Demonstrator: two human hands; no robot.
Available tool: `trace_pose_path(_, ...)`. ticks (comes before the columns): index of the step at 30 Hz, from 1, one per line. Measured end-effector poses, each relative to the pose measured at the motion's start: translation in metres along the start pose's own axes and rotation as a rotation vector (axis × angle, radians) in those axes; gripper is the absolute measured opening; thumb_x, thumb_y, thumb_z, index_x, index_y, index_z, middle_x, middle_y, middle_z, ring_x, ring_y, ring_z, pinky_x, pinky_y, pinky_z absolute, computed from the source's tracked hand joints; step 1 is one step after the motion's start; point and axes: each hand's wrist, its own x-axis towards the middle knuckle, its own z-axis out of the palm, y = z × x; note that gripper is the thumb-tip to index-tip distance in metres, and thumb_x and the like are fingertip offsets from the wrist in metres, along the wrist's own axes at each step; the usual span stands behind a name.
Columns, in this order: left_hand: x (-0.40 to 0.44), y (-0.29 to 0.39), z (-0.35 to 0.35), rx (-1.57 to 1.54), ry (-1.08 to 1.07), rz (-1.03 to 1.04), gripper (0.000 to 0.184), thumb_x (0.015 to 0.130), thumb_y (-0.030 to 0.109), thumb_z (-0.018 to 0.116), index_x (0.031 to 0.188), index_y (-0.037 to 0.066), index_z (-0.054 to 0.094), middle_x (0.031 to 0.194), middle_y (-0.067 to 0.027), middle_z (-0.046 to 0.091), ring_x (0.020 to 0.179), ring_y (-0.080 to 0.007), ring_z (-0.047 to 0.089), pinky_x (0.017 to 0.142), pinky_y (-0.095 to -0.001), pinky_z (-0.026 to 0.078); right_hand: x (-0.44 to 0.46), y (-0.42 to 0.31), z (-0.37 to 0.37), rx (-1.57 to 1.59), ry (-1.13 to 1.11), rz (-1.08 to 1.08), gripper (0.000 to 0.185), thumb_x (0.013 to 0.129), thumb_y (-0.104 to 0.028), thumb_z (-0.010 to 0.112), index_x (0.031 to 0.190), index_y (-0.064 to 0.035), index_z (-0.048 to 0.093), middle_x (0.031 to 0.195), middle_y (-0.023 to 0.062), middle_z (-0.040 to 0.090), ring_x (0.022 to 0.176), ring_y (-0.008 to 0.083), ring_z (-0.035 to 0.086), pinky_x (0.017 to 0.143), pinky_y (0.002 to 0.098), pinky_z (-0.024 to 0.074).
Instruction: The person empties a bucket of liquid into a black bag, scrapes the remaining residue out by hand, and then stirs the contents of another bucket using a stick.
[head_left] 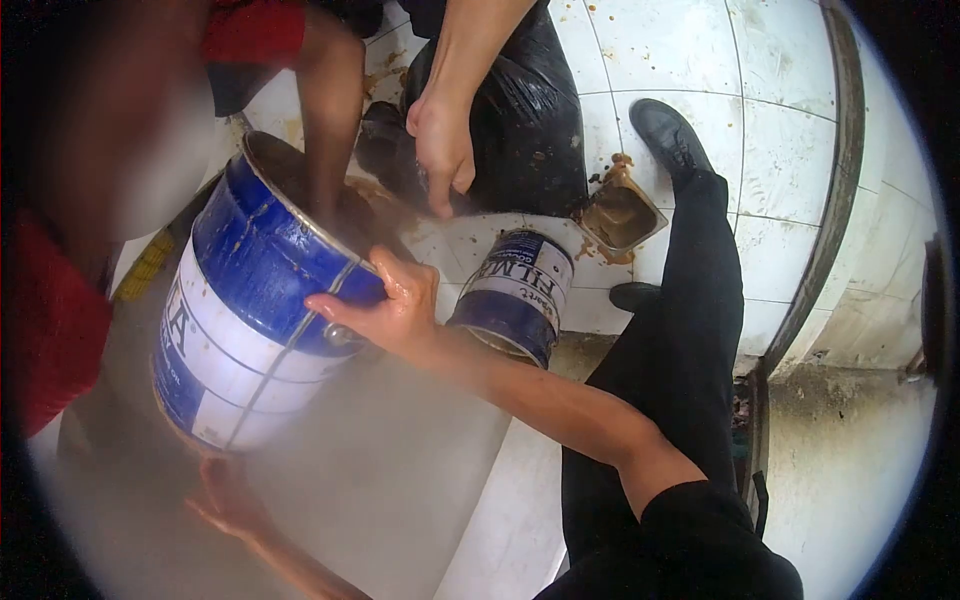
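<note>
A large blue-and-white metal bucket (pixel 265 300) is tilted, its open mouth toward the upper right. My right hand (pixel 385 305) grips the rim at the near right side, thumb along the outer wall. Below the bucket, my left hand (pixel 230 495) is at its base and appears to support it; haze blurs the fingers. Another person's arm (pixel 330 130), under a red sleeve, reaches into the mouth. What lies inside is mostly hidden by steam. A second hand of someone else (pixel 442 150) hangs just beyond the rim, fingers curled.
A smaller blue-and-white can (pixel 515 285) lies tilted on the tiled floor (pixel 790 180). Right of a black plastic bag (pixel 530 120) sits a square metal container (pixel 625 218) with brown spills around it. A leg in black trousers (pixel 690 270) stands at right. Steam blurs the lower left.
</note>
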Motion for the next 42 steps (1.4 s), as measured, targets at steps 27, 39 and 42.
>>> trace_pose_path(27, 0.008, -0.010, -0.016, -0.037, -0.078, 0.034, 0.077, 0.091, 0.062, 0.023, 0.126, -0.002, 0.045, 0.128, -0.0145, 0.046, 0.124, -0.0281, 0.036, 0.106, -0.0497, 0.021, -0.007, 0.005, 0.000, 0.003, -0.003, -0.035, 0.055, 0.055, -0.036, 0.088, 0.058, -0.0066, 0.042, 0.051, 0.0073, 0.052, 0.044, 0.0118, 0.048, 0.041, 0.0269, 0.0382)
trace_pose_path(39, 0.008, -0.015, -0.012, -0.079, 0.018, -0.009, 0.072, 0.090, 0.062, 0.028, 0.121, 0.001, 0.049, 0.126, -0.0140, 0.046, 0.125, -0.0266, 0.036, 0.107, -0.0508, 0.021, -0.003, 0.001, 0.005, 0.006, 0.015, -0.080, 0.055, 0.053, -0.037, 0.089, 0.059, -0.0058, 0.045, 0.052, 0.0078, 0.051, 0.043, 0.0135, 0.044, 0.042, 0.0289, 0.0391)
trace_pose_path(42, 0.009, -0.016, -0.014, -0.073, -0.052, -0.010, 0.069, 0.090, 0.063, 0.028, 0.119, 0.004, 0.051, 0.125, -0.0134, 0.046, 0.126, -0.0248, 0.037, 0.108, -0.0527, 0.022, -0.005, 0.003, 0.004, 0.036, 0.024, -0.087, 0.053, 0.053, -0.037, 0.089, 0.061, -0.0054, 0.047, 0.053, 0.0078, 0.052, 0.044, 0.0142, 0.046, 0.043, 0.0287, 0.0399)
